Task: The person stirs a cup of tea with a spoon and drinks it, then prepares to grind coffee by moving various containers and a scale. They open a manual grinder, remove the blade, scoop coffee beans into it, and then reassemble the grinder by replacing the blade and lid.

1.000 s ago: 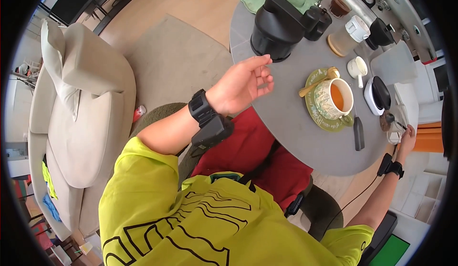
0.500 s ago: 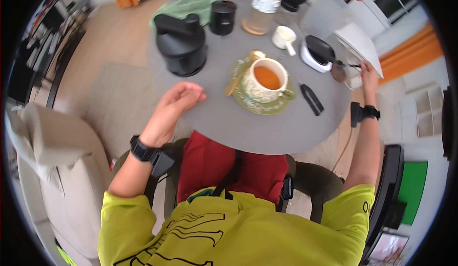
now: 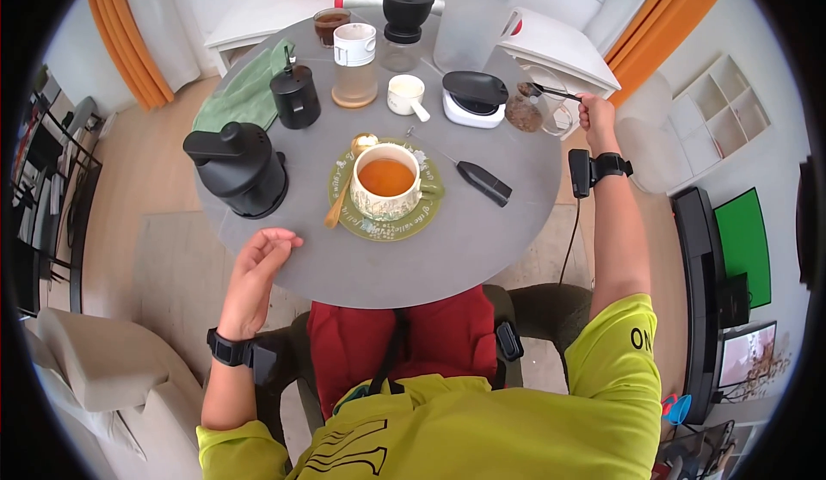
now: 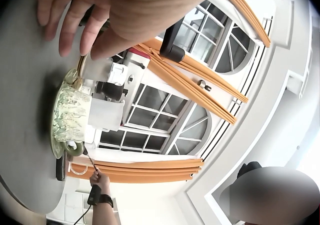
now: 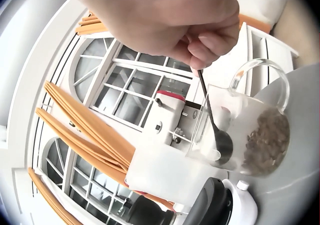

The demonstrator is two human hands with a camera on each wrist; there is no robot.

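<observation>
Near the left hand point(image 3: 258, 267): one black kettle point(image 3: 238, 170), one gold spoon point(image 3: 348, 179), one patterned cup of tea point(image 3: 386, 181) on one green saucer point(image 3: 428, 209). At the right hand point(image 3: 594, 112): one dark spoon point(image 3: 551, 93) and one glass mug of brown grounds point(image 3: 535, 112). Between the hands lie one black frother point(image 3: 483, 182) and one white scale point(image 3: 470, 99). Beyond stand two glass jars point(image 3: 354, 65), one black canister point(image 3: 295, 95), one grinder point(image 3: 404, 17), one plastic jug point(image 3: 475, 24), one green cloth point(image 3: 245, 93).

Left hand point(image 3: 261, 265) now lowered to table edge point(image 3: 258, 252), fingers curled.

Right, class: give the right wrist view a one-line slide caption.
Right hand pinches a spoon dipped into a glass mug of brown bits.
</observation>
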